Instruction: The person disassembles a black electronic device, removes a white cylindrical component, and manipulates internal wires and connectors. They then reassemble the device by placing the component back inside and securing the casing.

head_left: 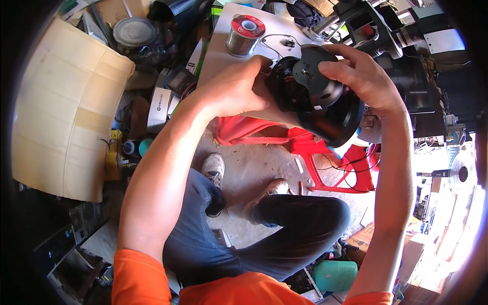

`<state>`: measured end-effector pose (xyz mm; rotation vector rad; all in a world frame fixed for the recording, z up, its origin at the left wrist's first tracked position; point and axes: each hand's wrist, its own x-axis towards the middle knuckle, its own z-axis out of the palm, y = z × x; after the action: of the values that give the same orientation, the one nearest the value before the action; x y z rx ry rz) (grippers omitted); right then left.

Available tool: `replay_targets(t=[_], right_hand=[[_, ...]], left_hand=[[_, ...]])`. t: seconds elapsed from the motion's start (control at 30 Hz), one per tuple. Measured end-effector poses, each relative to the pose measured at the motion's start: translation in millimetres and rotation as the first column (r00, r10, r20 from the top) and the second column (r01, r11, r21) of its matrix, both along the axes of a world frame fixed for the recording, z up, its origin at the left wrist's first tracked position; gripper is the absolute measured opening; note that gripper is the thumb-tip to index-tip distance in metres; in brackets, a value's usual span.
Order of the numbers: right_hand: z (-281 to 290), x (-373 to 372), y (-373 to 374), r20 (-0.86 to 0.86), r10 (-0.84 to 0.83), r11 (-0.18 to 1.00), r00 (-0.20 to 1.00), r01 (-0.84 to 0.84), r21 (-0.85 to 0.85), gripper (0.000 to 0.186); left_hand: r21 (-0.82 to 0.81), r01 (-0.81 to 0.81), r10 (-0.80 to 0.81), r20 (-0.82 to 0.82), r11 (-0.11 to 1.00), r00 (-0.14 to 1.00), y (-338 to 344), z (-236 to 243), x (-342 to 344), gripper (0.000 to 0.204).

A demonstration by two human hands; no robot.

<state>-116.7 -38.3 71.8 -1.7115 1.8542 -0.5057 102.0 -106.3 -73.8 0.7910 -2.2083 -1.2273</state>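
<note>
The right hand (370, 79) holds the black case (333, 121), which runs long from 10 to 4 o'clock. The left hand (231, 86) is at its 9 o'clock; can't tell if that grip holds. Farther, toward 10 o'clock, stands a spool (243, 43).

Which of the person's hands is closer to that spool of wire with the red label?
The left hand: it is just below the spool in the picture. The right hand is well off to the spool's right, holding the black round part.
</note>
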Motion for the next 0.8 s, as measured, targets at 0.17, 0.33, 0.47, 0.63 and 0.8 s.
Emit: replay_targets(t=[0.17,0.33,0.47,0.63,0.8], right_hand=[[-2,-3,0,-0.084,0.004,1.000,0.996,-0.004,-0.009,0.069],[-9,4,-7,-0.178,0.039,0.999,0.983,-0.042,-0.015,0.072],[-12,16,-5,-0.394,0.076,0.990,0.916,-0.118,-0.084,0.079],[-9,31,-3,-0.540,0.063,0.994,0.839,-0.104,-0.046,0.078],[-8,38,-2,-0.599,0.135,0.979,0.789,-0.199,-0.043,0.071]], left_hand=[[0.018,0.011,-0.010,-0.040,1.000,0.999,1,3,0,0.065],[0.055,0.020,-0.016,-0.068,0.998,0.998,5,10,-3,0.065],[-0.016,-0.032,0.031,-0.069,0.999,0.997,13,14,-5,0.081],[0.007,-0.001,0.002,-0.121,1.000,0.993,16,17,-8,0.090],[0.031,0.000,0.008,-0.265,1.000,0.964,16,9,-14,0.090]])
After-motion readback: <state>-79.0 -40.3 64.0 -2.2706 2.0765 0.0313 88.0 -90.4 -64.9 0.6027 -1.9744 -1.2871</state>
